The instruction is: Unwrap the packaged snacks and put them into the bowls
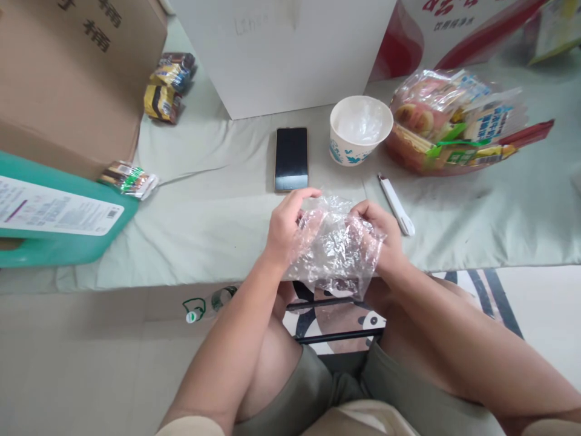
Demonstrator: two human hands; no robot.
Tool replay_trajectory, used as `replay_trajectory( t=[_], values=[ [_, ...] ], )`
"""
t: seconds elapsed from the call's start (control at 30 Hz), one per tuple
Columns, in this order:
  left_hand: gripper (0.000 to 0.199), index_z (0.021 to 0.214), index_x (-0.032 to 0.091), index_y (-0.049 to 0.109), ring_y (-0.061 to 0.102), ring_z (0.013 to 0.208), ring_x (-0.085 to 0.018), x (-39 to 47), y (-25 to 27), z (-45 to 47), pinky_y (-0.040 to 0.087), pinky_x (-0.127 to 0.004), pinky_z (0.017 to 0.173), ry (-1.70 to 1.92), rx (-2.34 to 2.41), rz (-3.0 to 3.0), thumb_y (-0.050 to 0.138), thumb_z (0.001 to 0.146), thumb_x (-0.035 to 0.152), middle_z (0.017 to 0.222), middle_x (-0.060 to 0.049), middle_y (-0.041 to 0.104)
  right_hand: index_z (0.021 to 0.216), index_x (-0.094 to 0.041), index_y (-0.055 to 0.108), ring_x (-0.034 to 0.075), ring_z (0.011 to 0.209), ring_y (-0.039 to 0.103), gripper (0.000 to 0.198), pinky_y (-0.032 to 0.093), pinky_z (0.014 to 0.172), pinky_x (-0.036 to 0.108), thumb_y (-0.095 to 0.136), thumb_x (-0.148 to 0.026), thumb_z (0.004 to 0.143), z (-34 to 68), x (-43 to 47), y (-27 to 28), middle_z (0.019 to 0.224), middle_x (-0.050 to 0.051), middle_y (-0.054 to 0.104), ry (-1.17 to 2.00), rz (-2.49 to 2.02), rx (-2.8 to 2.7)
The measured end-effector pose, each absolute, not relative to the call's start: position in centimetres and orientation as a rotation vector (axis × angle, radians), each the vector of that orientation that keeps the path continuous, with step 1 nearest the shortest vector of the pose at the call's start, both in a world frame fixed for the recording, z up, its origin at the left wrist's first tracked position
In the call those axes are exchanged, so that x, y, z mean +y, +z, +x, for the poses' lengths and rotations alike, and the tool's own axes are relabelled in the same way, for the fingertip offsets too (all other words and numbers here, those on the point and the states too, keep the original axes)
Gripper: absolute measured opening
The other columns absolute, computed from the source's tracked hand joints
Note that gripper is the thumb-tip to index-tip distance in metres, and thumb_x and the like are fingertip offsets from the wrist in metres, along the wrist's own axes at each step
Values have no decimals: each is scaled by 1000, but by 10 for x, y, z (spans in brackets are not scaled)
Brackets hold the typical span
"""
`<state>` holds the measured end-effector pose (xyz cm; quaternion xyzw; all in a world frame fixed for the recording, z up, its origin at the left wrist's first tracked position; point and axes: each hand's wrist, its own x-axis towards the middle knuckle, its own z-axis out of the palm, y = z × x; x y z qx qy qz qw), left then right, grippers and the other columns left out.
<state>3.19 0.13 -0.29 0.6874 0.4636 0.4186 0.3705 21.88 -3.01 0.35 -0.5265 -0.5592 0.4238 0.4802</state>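
Observation:
Crumpled clear plastic film (338, 248), perhaps a bag, is stretched between my two hands over the table's front edge. My left hand (288, 227) is closed on its left side, with the index finger reaching over the top. On the other side my right hand (379, 233) pinches the film, and its fingers are partly hidden behind it. Just beyond the left hand lies a dark-screened phone (291, 158). A white utility knife (396, 204) rests close to the right hand. Behind that stands a paper cup (360, 130) with clear plastic inside.
Packaged food in a clear bag (454, 124) sits at the right. Small snack packs (163, 88) and another snack pack (129, 180) lie at the left, near a cardboard box (72, 79) and a green container (68, 242). A white box (290, 60) stands behind. A bottle (213, 303) is on the floor.

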Motion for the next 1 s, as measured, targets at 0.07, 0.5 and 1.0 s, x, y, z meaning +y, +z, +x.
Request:
replay_trajectory(
  t=[0.07, 0.5, 1.0],
  values=[
    [30, 124, 26, 60, 70, 91, -18, 2, -4, 29, 57, -31, 70, 1043, 1184, 1747, 64, 94, 33, 129, -8, 68, 72, -23, 52, 11, 60, 42, 21, 35, 57, 28, 65, -34, 84, 219, -30, 3, 66, -4, 51, 1038, -1280, -1359],
    [59, 138, 28, 53, 65, 118, -28, 5, -17, 28, 61, -36, 78, 1216, 1126, 1850, 70, 88, 53, 142, -13, 58, 72, -22, 54, 12, 62, 47, 19, 37, 60, 29, 64, -34, 84, 220, -29, 2, 66, -3, 55, 947, -1322, -1438],
    [107, 161, 47, 24, 69, 77, -15, 9, -14, 25, 60, -34, 63, 867, 928, 1499, 85, 74, 59, 170, -16, 36, 72, -23, 53, 12, 58, 43, 23, 38, 60, 29, 64, -34, 89, 221, -31, 3, 64, -4, 51, 1065, -1183, -1491]
  ],
)
